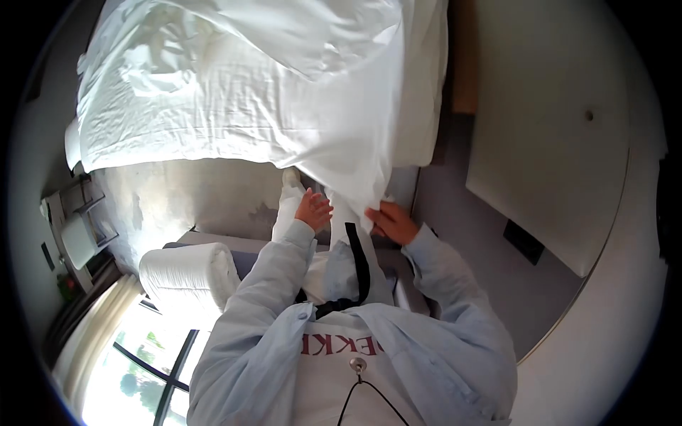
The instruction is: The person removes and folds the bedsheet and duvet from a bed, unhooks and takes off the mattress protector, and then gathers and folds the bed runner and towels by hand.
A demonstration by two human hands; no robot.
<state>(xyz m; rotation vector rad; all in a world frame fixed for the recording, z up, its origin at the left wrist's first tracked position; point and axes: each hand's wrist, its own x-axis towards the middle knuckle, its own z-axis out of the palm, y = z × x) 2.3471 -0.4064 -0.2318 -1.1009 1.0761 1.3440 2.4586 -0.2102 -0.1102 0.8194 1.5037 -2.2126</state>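
Note:
A white sheet (234, 121) lies wrinkled over the bed in front of me, bunched up toward its far left part. One corner of it is drawn off the bed toward my body, stretched into a slanting fold. My right hand (394, 221) pinches that corner, with the fingers closed on the cloth. To the left of the pulled corner, my left hand (314, 211) is held in the air with fingers apart and nothing in it. It is close to the sheet's hanging edge, apparently not touching it.
Behind me on the left, a rolled white quilt (188, 277) rests on a grey seat. A window (153, 362) with a curtain (99, 319) is at lower left, near a shelf with a white chair-like object (82, 234). A pale panel (547, 135) stands at right.

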